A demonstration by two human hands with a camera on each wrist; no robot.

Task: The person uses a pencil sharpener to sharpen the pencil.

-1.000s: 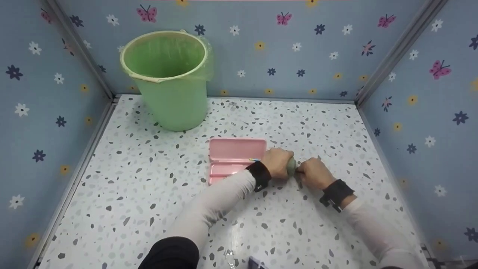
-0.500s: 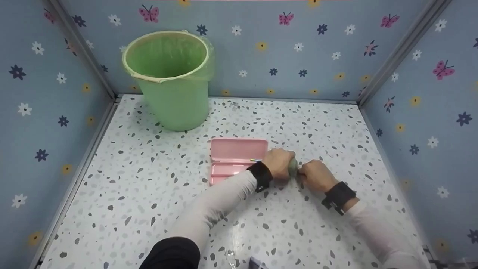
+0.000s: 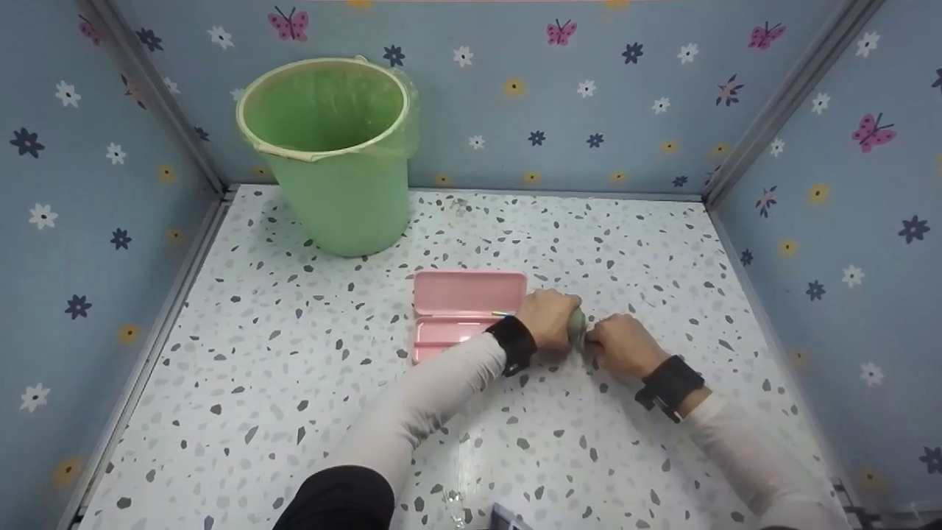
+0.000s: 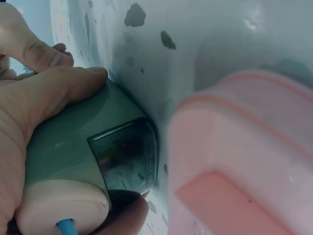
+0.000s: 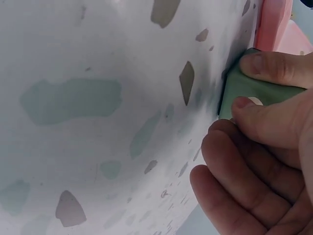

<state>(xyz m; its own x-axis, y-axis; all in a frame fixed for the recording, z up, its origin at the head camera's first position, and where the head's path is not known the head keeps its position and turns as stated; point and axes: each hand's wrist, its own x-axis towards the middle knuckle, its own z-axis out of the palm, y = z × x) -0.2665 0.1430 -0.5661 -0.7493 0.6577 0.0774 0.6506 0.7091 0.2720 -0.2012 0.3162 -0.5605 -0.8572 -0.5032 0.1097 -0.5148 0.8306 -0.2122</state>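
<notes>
Gripping the green sharpener (image 4: 63, 154), the left hand (image 3: 548, 320) holds it just right of the open case (image 3: 471, 293). The right hand (image 3: 625, 344) pinches at its far end; the pinched part is hidden. A loosened grip could let the body twist on the speckled table (image 3: 633, 250); side force might snap the blue pencil (image 4: 67, 227). Body: smooth, rounded, plastic-looking, with dark translucent window (image 4: 126, 154).

Head cam high on near side, faces far & down, wide; L/R wrist cams v. close to tabletop (image 3: 625, 243), both share green sharpener (image 4: 61, 152) & pink case (image 5: 273, 22)
</notes>
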